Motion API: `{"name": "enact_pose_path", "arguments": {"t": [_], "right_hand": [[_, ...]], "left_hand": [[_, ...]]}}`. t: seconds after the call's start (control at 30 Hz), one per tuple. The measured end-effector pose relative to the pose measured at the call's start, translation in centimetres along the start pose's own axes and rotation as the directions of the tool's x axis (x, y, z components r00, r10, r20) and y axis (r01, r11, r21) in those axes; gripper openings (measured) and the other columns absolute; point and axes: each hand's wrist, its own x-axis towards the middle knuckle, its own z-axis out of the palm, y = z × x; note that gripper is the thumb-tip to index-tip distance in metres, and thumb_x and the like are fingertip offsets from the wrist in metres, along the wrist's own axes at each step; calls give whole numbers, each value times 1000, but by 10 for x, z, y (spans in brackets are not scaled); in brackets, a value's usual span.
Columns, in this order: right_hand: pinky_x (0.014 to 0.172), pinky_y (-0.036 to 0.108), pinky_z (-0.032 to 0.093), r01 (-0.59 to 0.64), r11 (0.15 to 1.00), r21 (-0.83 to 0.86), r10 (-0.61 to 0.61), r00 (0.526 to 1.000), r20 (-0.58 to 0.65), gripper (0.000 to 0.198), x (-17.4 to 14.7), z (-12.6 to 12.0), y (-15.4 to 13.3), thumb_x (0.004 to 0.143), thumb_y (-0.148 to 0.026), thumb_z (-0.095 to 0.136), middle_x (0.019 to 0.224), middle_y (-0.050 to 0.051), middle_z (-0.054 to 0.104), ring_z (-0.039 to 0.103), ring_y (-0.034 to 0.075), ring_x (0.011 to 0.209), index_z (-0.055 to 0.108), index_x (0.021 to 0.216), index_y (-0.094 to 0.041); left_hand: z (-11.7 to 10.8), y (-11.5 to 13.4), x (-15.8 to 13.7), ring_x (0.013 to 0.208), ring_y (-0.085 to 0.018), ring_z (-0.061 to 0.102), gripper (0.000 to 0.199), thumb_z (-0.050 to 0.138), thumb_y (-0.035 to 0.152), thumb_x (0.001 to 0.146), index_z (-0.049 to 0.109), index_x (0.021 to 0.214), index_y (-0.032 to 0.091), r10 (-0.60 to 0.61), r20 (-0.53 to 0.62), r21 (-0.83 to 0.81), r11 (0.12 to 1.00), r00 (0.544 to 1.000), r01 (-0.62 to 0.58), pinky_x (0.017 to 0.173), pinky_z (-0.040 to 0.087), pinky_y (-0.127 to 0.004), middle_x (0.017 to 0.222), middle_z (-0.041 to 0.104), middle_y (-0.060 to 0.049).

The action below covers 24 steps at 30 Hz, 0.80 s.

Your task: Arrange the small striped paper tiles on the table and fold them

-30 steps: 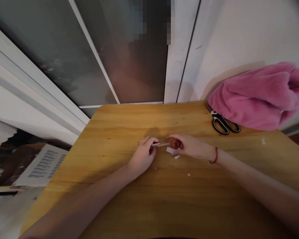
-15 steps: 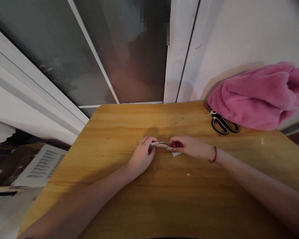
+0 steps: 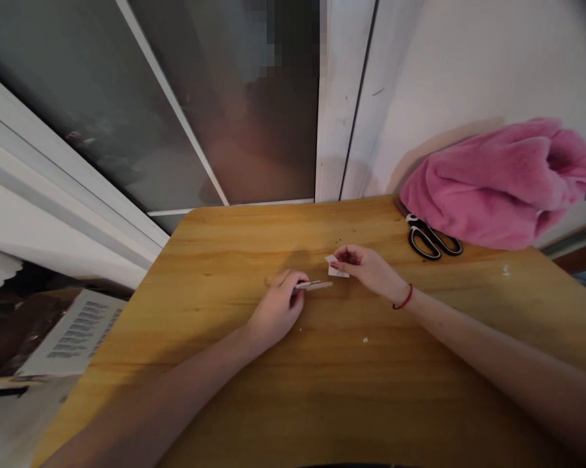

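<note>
"White paper is showing in your right hand [image 3: 366,265]: you are pinching a small slip [image 3: 339,272] between thumb and fingertips, so that grip is clamping it."

"And your left hand [image 3: 276,311] is clamping some thin flat pieces [image 3: 319,285], which are sticking out edge-on; you are not getting enough detail to tell paper from card."

"Which way is the slip lying from them?"

"It is sitting just beyond their free end and slightly to your right, a narrow gap separating the two. Those pieces are pointing their long axis rightward from your left grip, nearly level across your view. The slip is looking bent, so its own axis is reading less clearly. Whether it is touching the wooden tabletop [image 3: 254,390], you are not seeing."

"What is lying around you?"

"One white scrap [image 3: 365,340] is lying on your side of the hands. Black-handled scissors [image 3: 423,229] are resting well to the right, beyond your right hand, their blades running along the edge of a pink plush cloth [image 3: 502,182]. Both are sitting outside that narrow gap. A red bracelet [image 3: 409,298] is circling your right wrist."
</note>
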Motion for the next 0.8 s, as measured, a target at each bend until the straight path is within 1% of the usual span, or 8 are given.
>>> {"name": "enact_pose_path", "arguments": {"t": [0.07, 0.17, 0.3, 0.43, 0.53, 0.6, 0.73, 0.8], "right_hand": [[69, 28, 45, 20, 1000, 6, -19, 998, -57, 24, -4, 6, -2, 71, -40, 64, 78, 2, 61, 57, 14, 71, 57, 79, -18], [67, 27, 46, 60, 997, -38, -62, 997, -51, 23, -12, 17, -5, 75, -41, 61, 76, 2, 62, 58, 14, 70, 58, 77, -18], [68, 27, 47, 125, 988, -93, -127, 992, -19, 18, -20, 29, -3, 78, -37, 59, 78, 1, 63, 58, 14, 72, 59, 79, -20], [74, 28, 48, 163, 983, -86, -162, 987, 23, 13, -23, 32, -1, 78, -32, 58, 83, 2, 64, 59, 15, 78, 60, 82, -20], [72, 28, 48, 163, 983, -78, -160, 986, 44, 13, -24, 31, -2, 80, -32, 56, 82, 2, 65, 59, 15, 77, 60, 84, -20], [71, 27, 47, 156, 985, -78, -154, 988, 29, 14, -25, 31, -3, 81, -32, 54, 81, 2, 64, 59, 14, 75, 60, 83, -19], [69, 26, 46, 139, 984, -108, -145, 989, -42, 13, -28, 35, -3, 80, -30, 55, 78, 1, 64, 58, 14, 73, 59, 79, -19], [68, 25, 45, 134, 985, -112, -140, 989, -45, 11, -30, 37, -3, 80, -29, 55, 78, 1, 63, 58, 14, 73, 58, 79, -19]], "left_hand": [[1, 0, -1, 90, -16, 53, 19, 45, 9, 82, 49, 96, 21, 56, 68, -2, 998, 996, -57, 83, 43, -31, 94, 56, -2], [4, -1, -3, 93, -17, 54, 23, 46, 11, 82, 46, 103, 22, 72, 118, -45, 997, 990, -67, 85, 44, -33, 99, 57, -4], [6, -4, -3, 101, -19, 53, 28, 47, 12, 82, 42, 108, 21, 45, 107, -102, 994, 993, -34, 90, 43, -36, 107, 55, -7], [6, -4, -1, 97, -19, 54, 24, 49, 12, 81, 45, 103, 20, 23, 104, -115, 993, 994, -11, 86, 45, -36, 103, 56, -6], [6, -3, 0, 95, -19, 55, 21, 50, 12, 80, 47, 99, 20, 27, 94, -107, 994, 995, -16, 85, 45, -36, 100, 57, -6], [5, -2, 0, 95, -18, 55, 21, 50, 12, 80, 47, 100, 20, 19, 101, -98, 995, 995, -9, 85, 45, -35, 99, 57, -5], [5, 0, 0, 98, -17, 55, 23, 49, 13, 82, 48, 103, 21, 3, 106, -109, 994, 994, 9, 88, 44, -35, 103, 58, -5], [5, -1, 0, 98, -17, 55, 22, 50, 14, 81, 49, 102, 21, 8, 98, -118, 993, 995, 4, 89, 44, -35, 103, 58, -4]]}}
